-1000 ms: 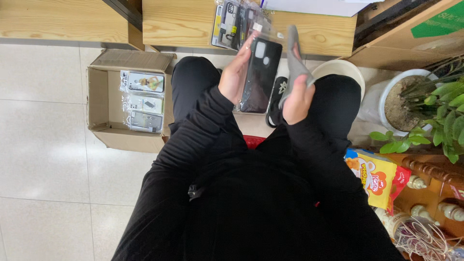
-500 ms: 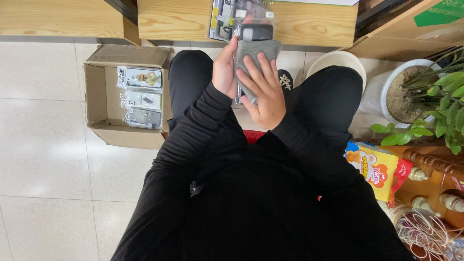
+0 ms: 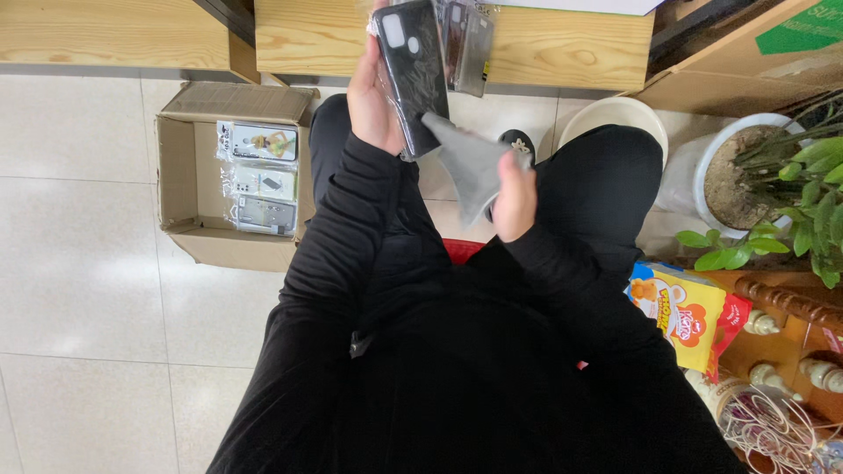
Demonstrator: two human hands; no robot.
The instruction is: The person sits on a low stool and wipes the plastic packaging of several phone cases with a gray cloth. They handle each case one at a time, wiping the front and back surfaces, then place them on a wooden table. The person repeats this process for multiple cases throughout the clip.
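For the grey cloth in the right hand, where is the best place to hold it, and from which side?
Probably the lower bunched end of the grey cloth, from below and the right, as the right hand pinches it now. That leaves its spread upper part free against the black phone case held by the left hand.

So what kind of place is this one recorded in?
Probably a small shop or stockroom selling phone accessories: a cardboard box of packaged phone cases on the tiled floor, wooden shelving, more packaged cases.

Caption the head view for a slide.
Seated person's left hand holds up a black phone case while the right hand grips a grey cloth, beside an open cardboard box on the floor.
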